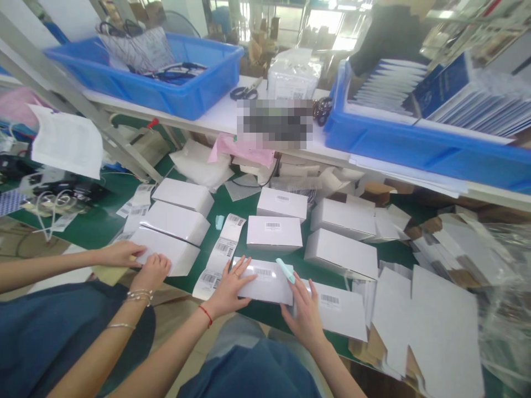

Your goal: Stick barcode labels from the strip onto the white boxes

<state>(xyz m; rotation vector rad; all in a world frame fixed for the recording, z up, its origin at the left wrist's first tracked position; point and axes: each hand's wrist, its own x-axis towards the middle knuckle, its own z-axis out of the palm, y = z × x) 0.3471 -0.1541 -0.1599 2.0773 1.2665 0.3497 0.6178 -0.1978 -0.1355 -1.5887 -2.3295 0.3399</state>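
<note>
A white carton (271, 288) with a barcode label on top lies in front of me, between both hands. My left hand (233, 286) grips its left end, fingers spread over the top and thumb along the near edge. At the right end, my right hand (306, 315) holds the carton with the thumb low on the near side. A pale-blue finger cot (285, 271) covers its index finger, which rests on the top. Left of the carton runs a strip of barcode labels (222, 251). Another labelled carton (342, 310) lies partly behind my right hand.
Several white cartons (274, 232) stand beyond my hands. On the left, a co-worker's hands (155, 271) touch a white carton (172, 249). Flattened cartons (443, 326) lie at right. Blue bins (194, 91) and scissors (246, 91) are on the shelf above.
</note>
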